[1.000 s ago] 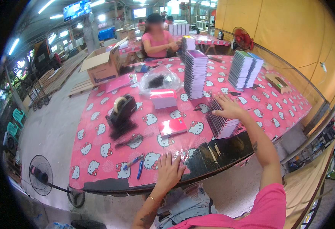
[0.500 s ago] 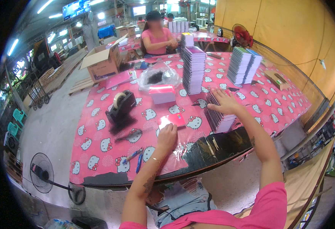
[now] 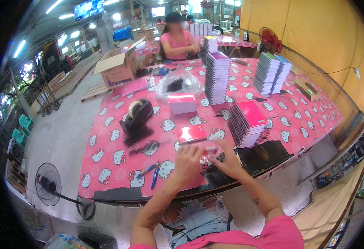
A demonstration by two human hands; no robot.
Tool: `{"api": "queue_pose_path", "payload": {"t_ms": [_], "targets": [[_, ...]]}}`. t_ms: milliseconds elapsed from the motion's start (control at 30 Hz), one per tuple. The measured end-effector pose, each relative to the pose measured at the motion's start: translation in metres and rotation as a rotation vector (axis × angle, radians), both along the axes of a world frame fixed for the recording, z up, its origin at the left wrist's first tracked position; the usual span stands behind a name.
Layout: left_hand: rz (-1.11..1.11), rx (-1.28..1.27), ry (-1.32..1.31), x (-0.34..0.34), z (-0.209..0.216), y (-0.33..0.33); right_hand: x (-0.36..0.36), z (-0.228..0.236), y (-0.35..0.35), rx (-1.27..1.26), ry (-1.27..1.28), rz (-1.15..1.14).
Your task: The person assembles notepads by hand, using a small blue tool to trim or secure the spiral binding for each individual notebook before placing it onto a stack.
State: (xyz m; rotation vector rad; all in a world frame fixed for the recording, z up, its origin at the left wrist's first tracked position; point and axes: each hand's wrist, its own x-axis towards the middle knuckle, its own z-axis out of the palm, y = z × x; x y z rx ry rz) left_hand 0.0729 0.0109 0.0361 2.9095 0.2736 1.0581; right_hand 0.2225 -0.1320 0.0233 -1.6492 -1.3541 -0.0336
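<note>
In front of me a pink spiral notebook [image 3: 191,134] lies flat with a shiny cover. Just nearer, my left hand [image 3: 187,162] is closed at one end of a blurred small pink-and-white thing [image 3: 209,150], perhaps another notebook tilted edge-on. My right hand [image 3: 230,161] is at its other end, thumb and fingers apart; whether it touches is unclear. Right of that rises a stack of pink spiral notebooks [image 3: 248,120]. A block of pink-covered pads [image 3: 183,104] sits beyond the flat notebook.
A tape dispenser [image 3: 137,116], loose black spiral coils [image 3: 142,147] and pens [image 3: 154,176] lie left. Behind are a plastic bag [image 3: 180,85], a tall notebook stack [image 3: 217,79], paired stacks [image 3: 267,74] and a carton [image 3: 116,70]. A person [image 3: 176,43] sits across the table.
My right hand has left the top of the pink notebook stack and come in beside my left. My left hand has drawn back off the flat notebook, and the blurred thing shows between them.
</note>
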Motion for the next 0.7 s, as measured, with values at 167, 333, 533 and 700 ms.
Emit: {"api": "queue_pose_path", "payload": {"t_ms": [167,333,533,700], "targets": [[-0.006,-0.051,-0.028,-0.026,-0.033,-0.019,-0.022,-0.058,0.006,-0.091,0.401,0.097],[-0.002,-0.659,-0.212,-0.033,-0.059,-0.030,-0.038,-0.049,0.012,0.055,0.788,0.180],[0.329,-0.352,-0.096,-0.083,-0.050,0.113,-0.037,-0.058,0.008,0.010,0.827,0.199],[0.245,-0.060,0.001,-0.052,-0.039,0.138,-0.033,-0.054,0.009,-0.045,0.854,0.223]]}}
